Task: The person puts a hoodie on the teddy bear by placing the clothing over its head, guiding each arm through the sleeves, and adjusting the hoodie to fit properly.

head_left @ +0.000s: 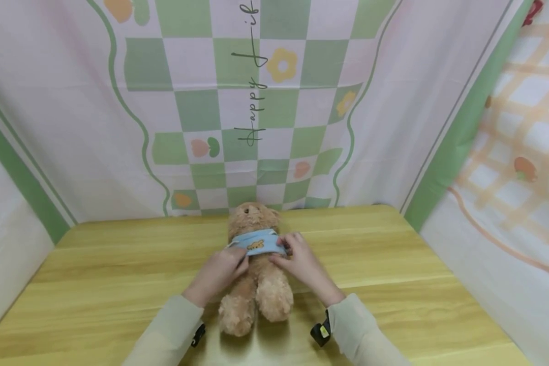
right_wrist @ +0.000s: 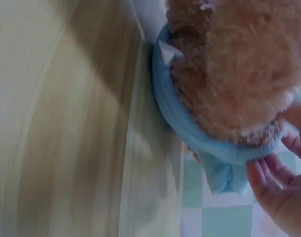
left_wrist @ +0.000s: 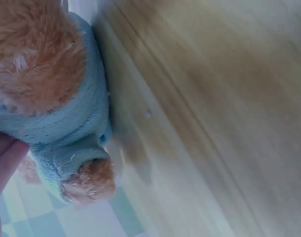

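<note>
A light brown teddy bear [head_left: 274, 295] lies on its back on the table, head toward the far edge and legs toward me. It wears a short light blue shirt [head_left: 265, 239] with a small bear picture on the chest. My left hand [head_left: 219, 269] pinches the shirt's lower hem on the left side; its fingertips are partly hidden. On the right side, my right hand [head_left: 299, 256] holds the hem between thumb and fingers. A sleeve [left_wrist: 71, 160] with a furry arm poking out shows in the left wrist view. In the right wrist view, a white tag [right_wrist: 168, 52] hangs at the hem.
The wood-grain table [head_left: 119, 264] extends to both sides of the bear. Behind it hangs a green-and-white checked cloth [head_left: 238, 107], meeting the table's far edge. Another patterned cloth [head_left: 508, 203] hangs on the right. Black straps [head_left: 321, 333] show below my sleeves.
</note>
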The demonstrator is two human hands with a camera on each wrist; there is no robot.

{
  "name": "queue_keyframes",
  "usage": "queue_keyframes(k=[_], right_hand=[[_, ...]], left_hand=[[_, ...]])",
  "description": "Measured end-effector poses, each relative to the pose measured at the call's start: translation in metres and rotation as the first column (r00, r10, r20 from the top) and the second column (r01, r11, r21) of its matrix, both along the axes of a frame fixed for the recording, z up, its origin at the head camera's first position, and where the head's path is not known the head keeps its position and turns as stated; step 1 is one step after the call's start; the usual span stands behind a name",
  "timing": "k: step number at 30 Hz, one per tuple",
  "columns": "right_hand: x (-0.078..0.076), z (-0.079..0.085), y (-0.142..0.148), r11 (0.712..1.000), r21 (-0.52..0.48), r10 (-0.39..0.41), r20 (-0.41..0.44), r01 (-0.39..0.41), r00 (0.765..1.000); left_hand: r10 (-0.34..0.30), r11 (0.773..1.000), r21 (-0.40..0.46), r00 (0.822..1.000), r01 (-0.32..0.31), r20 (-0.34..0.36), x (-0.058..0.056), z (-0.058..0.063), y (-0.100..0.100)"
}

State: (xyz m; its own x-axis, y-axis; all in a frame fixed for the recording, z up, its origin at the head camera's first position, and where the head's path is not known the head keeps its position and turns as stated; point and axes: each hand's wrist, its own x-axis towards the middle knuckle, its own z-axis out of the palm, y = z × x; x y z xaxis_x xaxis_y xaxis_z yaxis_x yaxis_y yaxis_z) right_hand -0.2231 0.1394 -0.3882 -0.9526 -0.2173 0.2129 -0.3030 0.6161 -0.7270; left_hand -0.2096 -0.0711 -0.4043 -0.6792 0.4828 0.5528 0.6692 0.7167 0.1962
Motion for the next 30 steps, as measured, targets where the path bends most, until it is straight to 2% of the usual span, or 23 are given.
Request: queue_keyframes(k=[6, 9, 14, 20, 26, 30], right_hand=[[0.0, -0.001, -0.004, 0.999, -0.005, -0.041, -0.014, 0.041, 0.999], [0.001, 0.0, -0.005, 0.997, 0.051, -0.054, -0.012, 0.055, 0.998], [0.003, -0.001, -0.007, 0.989, 0.116, -0.086, -0.056, 0.092, 0.995], [0.004, -0.002, -0.007, 0.979, 0.151, -0.108, -0.175, 0.135, 0.979], [0.007, -0.002, -0.002, 0.968, 0.209, -0.078, -0.266, 0.136, 0.961], [0.008, -0.002, 0.003, 0.97, 0.222, -0.033, -0.3, 0.103, 0.953]], left_hand=[[0.016, 0.999, -0.045, 0.998, -0.019, -0.055, 0.001, 0.0, 0.002], [0.003, 0.999, -0.046, 0.997, -0.006, -0.079, 0.002, 0.002, 0.004], [-0.035, 0.999, -0.041, 0.993, 0.031, -0.112, 0.002, 0.004, 0.008], [-0.044, 0.999, -0.025, 0.994, 0.041, -0.096, 0.002, 0.004, 0.008], [-0.034, 0.999, -0.045, 0.998, 0.032, -0.057, 0.003, 0.003, 0.006], [-0.016, 0.997, -0.074, 0.999, 0.013, -0.047, 0.002, 0.002, 0.007]])
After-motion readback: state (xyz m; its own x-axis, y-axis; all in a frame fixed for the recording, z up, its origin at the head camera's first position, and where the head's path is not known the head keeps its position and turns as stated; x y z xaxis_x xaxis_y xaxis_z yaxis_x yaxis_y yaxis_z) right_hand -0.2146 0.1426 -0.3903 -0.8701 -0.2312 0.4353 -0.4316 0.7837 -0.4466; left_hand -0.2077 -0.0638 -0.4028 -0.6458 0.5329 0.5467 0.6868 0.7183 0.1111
